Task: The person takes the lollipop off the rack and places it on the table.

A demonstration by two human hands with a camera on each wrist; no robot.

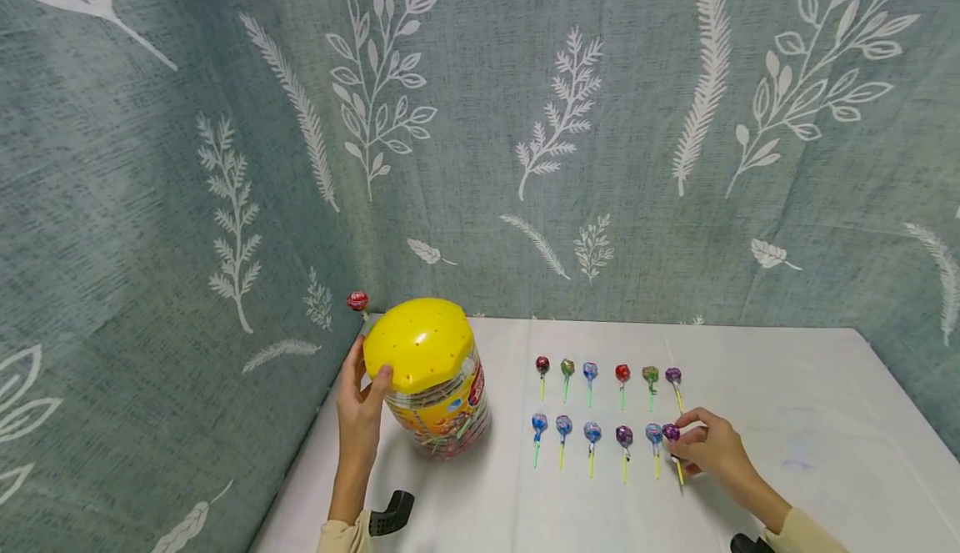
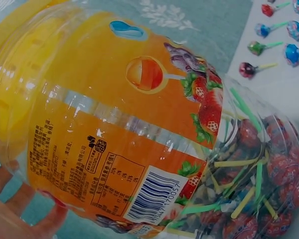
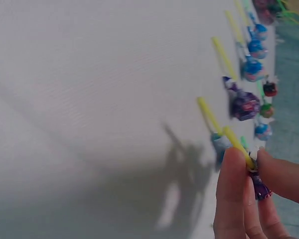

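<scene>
My left hand point(image 1: 362, 409) grips a clear plastic candy jar point(image 1: 450, 419) near its yellow lid point(image 1: 420, 344), thumb on the near side. The jar leans a little. In the left wrist view, its orange label point(image 2: 114, 109) and the wrapped lollipops point(image 2: 259, 184) inside show through the wall. With thumb and fingers, my right hand point(image 1: 708, 449) pinches a purple lollipop point(image 1: 671, 432) by its yellow stick, at the right end of the near row of lollipops point(image 1: 592, 432). In the right wrist view, the held lollipop's wrapper point(image 3: 259, 186) is partly hidden by fingers.
A far row of several lollipops point(image 1: 622, 373) lies parallel to the near row on the white table point(image 1: 810, 386). Behind the lid, a red lollipop point(image 1: 357, 301) sticks up; its base is hidden. Patterned green cloth point(image 1: 480, 161) hangs at the back and sides.
</scene>
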